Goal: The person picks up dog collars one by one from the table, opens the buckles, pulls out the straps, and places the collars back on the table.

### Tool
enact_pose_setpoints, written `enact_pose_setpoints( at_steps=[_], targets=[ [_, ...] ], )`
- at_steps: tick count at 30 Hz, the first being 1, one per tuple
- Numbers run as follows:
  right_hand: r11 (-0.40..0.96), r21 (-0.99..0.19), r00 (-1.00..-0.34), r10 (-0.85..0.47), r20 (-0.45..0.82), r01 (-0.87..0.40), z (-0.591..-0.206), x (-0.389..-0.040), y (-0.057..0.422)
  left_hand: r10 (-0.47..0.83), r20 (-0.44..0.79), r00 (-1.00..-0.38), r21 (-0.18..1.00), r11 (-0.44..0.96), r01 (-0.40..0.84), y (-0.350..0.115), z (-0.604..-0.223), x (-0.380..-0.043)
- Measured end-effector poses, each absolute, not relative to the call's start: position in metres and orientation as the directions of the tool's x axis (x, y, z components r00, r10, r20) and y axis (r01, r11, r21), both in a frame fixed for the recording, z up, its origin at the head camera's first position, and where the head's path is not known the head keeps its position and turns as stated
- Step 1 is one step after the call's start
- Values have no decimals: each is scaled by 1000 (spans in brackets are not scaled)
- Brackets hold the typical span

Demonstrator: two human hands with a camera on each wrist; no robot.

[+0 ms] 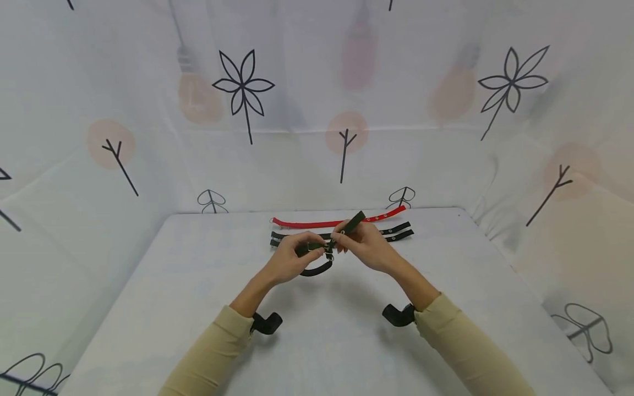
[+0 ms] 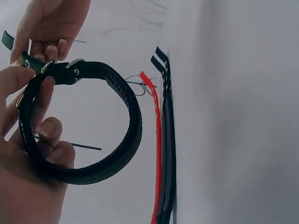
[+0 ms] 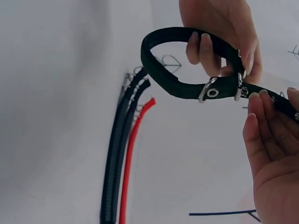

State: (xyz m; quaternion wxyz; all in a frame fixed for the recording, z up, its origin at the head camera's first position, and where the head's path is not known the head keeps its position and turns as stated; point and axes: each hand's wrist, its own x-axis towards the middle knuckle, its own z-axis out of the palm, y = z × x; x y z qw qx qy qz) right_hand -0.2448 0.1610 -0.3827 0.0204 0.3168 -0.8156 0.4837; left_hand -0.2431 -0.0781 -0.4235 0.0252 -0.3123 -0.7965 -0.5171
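Both hands hold a dark green collar (image 1: 317, 271) above the table, its strap bent into a round loop. My left hand (image 1: 289, 258) grips the loop beside the metal buckle (image 3: 239, 88), thumb and fingers on either side of the strap. With thumb and fingertips, my right hand (image 1: 369, 247) pinches the strap's free end (image 1: 354, 222), which comes out through the buckle and points up and right. A metal D-ring (image 3: 205, 89) and an eyelet (image 3: 212, 93) sit near the buckle in the right wrist view.
Beyond the hands, a red collar (image 1: 307, 225) with eyelets lies along the back of the white table (image 1: 198, 308). Two dark collars (image 1: 403, 235) lie parallel in front of it, partly hidden by the hands. Patterned white cloth (image 1: 297, 165) hangs behind and at the sides.
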Motion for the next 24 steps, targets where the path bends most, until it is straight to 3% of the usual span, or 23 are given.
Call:
enact_pose_setpoints(
  at_steps=[8, 24],
  targets=[
    [303, -747, -754, -535, 381, -592, -382, -243, 159, 504, 350, -790, 769, 327, 549, -73, -417, -241],
    [288, -793, -780, -527, 337, -537, -357, -224, 149, 541, 306, -783, 771, 342, 538, -77, -411, -239]
  ],
)
